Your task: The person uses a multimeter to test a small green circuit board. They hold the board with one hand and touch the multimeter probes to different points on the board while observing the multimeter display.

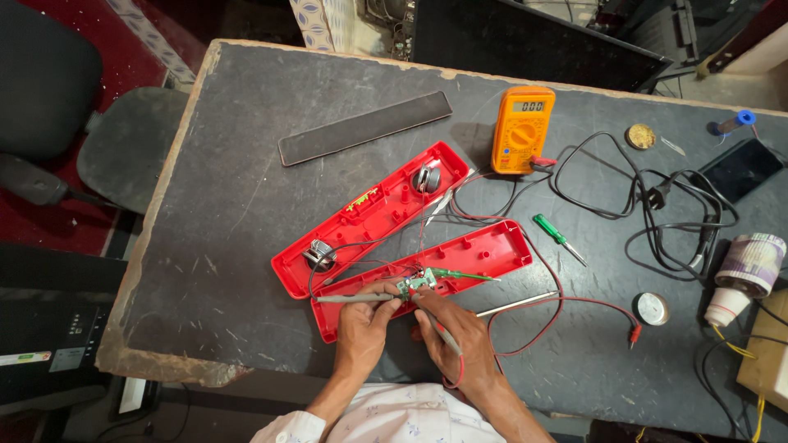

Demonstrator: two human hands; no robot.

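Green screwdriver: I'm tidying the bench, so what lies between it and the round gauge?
In the head view, only bare tabletop shows between the green screwdriver and the round gauge.

casing halves [460, 254]: we see bright red
meter [522, 130]: orange
screwdriver [548, 229]: green handle
bench [230, 205]: dark grey, scuffed
probe leads [542, 316]: red, black

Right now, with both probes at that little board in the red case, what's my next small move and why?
Probably hold both tips steady on the board and glance at the meter. The left hand and right hand each hold a probe at the board, and the meter's display is lit, though I can't tell whether the tips touch.
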